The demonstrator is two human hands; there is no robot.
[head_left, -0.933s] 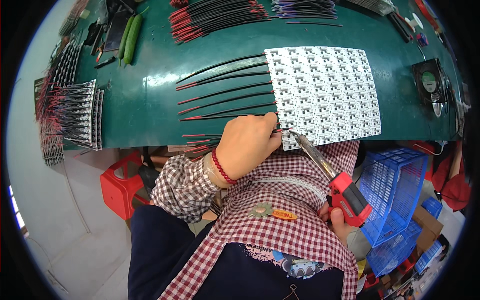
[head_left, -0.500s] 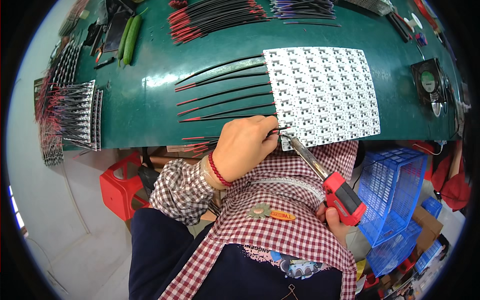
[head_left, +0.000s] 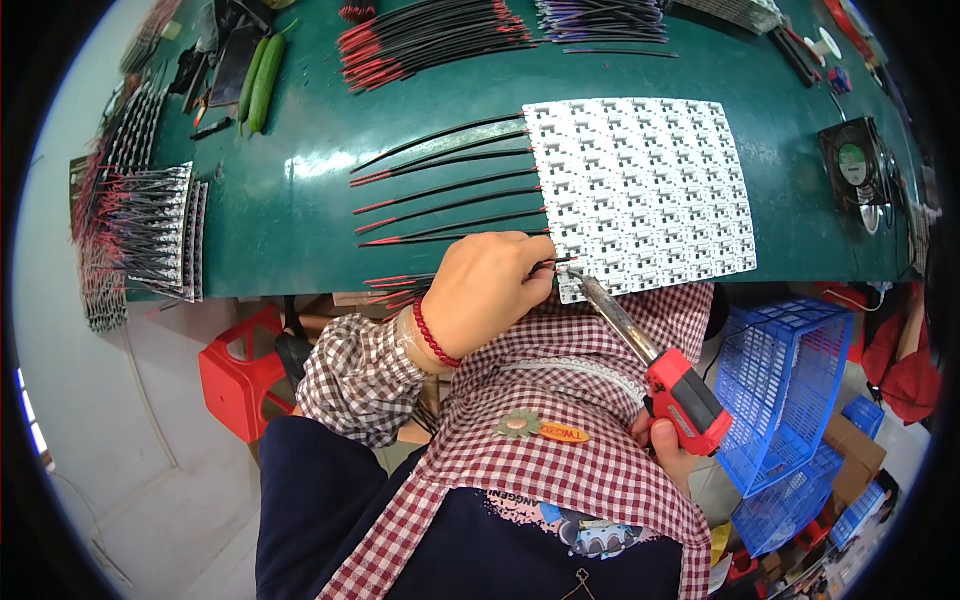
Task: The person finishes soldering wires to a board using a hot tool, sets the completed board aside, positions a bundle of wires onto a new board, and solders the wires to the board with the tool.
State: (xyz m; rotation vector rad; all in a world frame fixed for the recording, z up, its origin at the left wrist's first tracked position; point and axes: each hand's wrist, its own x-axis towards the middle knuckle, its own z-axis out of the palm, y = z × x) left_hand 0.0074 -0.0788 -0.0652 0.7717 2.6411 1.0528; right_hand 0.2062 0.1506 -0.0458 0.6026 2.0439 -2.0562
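A white panel of small circuit boards [head_left: 640, 190] lies at the front edge of the table, with several black wires [head_left: 455, 183] running left from its left edge. My left hand [head_left: 490, 285] is closed in a pinch on black wires with red ends [head_left: 400, 282], at the panel's lower left corner. Below the panel, my right hand [head_left: 668, 450] grips a red and black soldering iron [head_left: 690, 405], partly hidden behind its handle. The iron's metal tip slants up to that same corner, close by my left fingertips; whether it touches the wire I cannot tell.
Bundles of red-ended black wires [head_left: 430, 45] and purple-ended wires [head_left: 600, 20] lie at the back of the green table [head_left: 270, 220]. Wired panels [head_left: 150, 230] are stacked at left, near two cucumbers [head_left: 262, 85]. A black fan [head_left: 853, 165] stands right; blue crates [head_left: 785, 390] and a red stool [head_left: 240, 375] are below.
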